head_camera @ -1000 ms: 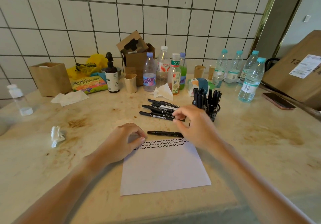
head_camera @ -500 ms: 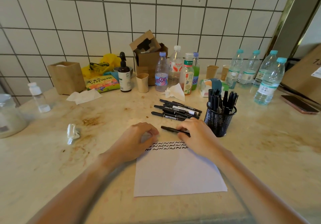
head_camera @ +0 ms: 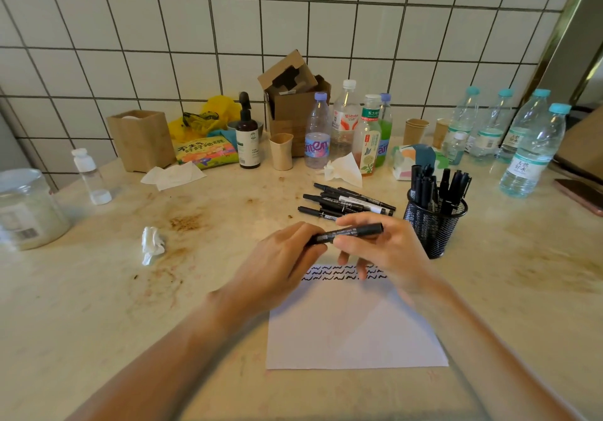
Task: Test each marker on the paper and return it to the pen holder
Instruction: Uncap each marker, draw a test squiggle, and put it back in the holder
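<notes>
Black marker [head_camera: 347, 234], lying on the table a moment ago, is now lifted above the paper [head_camera: 352, 322], gripped by both left hand [head_camera: 284, 257] and right hand [head_camera: 385, 251], probably for uncapping; pen holder [head_camera: 434, 221] at two o'clock.

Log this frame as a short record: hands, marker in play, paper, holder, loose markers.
left hand: grips one end of the marker
right hand: pinches the marker's other half
marker: black, held level above the paper, cap state unclear
paper: two rows of black squiggles along its far edge
pen holder: black mesh, holds several markers
loose markers: pile on the table behind the hands
</notes>
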